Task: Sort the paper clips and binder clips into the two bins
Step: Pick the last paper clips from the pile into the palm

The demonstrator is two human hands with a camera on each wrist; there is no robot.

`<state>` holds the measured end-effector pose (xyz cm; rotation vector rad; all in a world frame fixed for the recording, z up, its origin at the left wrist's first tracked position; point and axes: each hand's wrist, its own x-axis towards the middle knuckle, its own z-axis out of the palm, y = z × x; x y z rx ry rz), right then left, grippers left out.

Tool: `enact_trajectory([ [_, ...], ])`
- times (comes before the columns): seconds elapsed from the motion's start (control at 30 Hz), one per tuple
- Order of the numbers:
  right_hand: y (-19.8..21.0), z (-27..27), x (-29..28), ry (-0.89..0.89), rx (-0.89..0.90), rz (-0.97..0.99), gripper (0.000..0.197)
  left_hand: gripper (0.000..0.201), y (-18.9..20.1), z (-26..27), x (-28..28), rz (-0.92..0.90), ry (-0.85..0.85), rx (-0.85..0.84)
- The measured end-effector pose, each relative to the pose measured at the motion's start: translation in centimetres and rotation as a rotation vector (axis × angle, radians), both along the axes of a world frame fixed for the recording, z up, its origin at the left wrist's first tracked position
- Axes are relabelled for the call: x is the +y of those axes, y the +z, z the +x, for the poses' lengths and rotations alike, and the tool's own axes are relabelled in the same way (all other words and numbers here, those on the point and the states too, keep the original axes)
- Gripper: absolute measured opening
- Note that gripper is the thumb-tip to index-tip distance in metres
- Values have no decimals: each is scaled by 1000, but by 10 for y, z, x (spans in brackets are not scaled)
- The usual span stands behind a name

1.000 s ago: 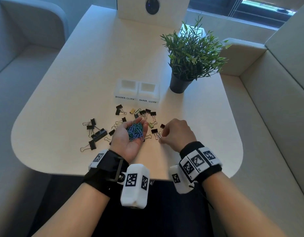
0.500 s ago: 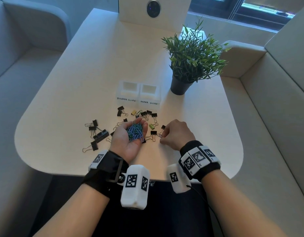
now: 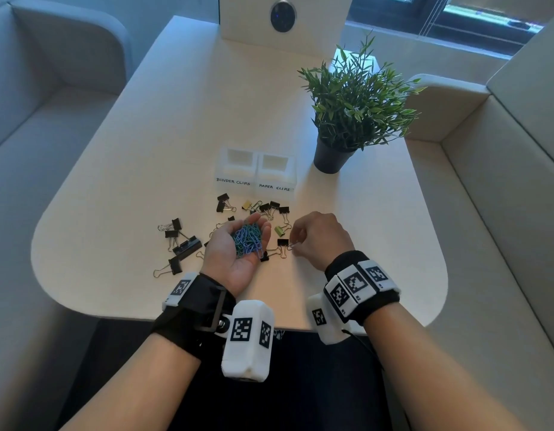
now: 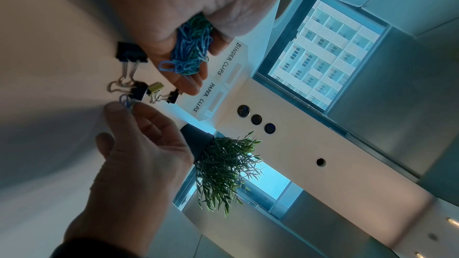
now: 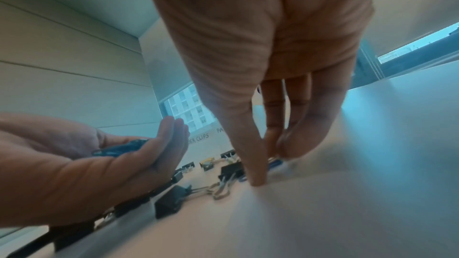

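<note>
My left hand (image 3: 235, 227) lies palm up just above the table, fingers almost straight, carrying a heap of blue and green paper clips (image 3: 250, 240). To its right, my right hand (image 3: 296, 244) reaches down and pinches a single blue paper clip (image 4: 125, 101) between thumb and fingertips, right beside a black binder clip (image 3: 282, 242). Several more black binder clips (image 3: 176, 224), a green one (image 3: 280, 231) and a yellow one (image 3: 246, 205) are scattered across the table. Behind them stand two white bins, labelled BINDER CLIPS (image 3: 235, 169) and PAPER CLIPS (image 3: 275, 175).
A potted plant (image 3: 353, 110) stands to the right of the bins, behind my right hand. A white box with a round dark lens (image 3: 283, 15) sits at the table's far end. Sofa seats flank the table (image 3: 120, 157) on both sides.
My right hand stays at the same spot by the black binder clip, and its fingertips now hold a blue paper clip. The left hand has kept its pile still.
</note>
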<state>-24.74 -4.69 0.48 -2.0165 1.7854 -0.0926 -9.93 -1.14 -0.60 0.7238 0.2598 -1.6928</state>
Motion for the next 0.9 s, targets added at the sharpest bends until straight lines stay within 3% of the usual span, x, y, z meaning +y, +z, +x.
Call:
enact_trajectory([
  [0.1,1,-2,-3,67,-53,24,19,30,-1,0,0,-6,-2,2],
  [0.5,16,-1,-25,342,124,156,1,32,0,-2,2,14,5,-4],
  [0.57,19,-7,-26,327,55,105,4,32,0,-3,3,27,4,-11],
  [0.73,33,6,-15,243,-417,-26,9,30,-1,-4,5,29,-21,-52],
  [0.9,21,31,-26,226,-418,-121,16,27,-5,4,7,29,3,26],
])
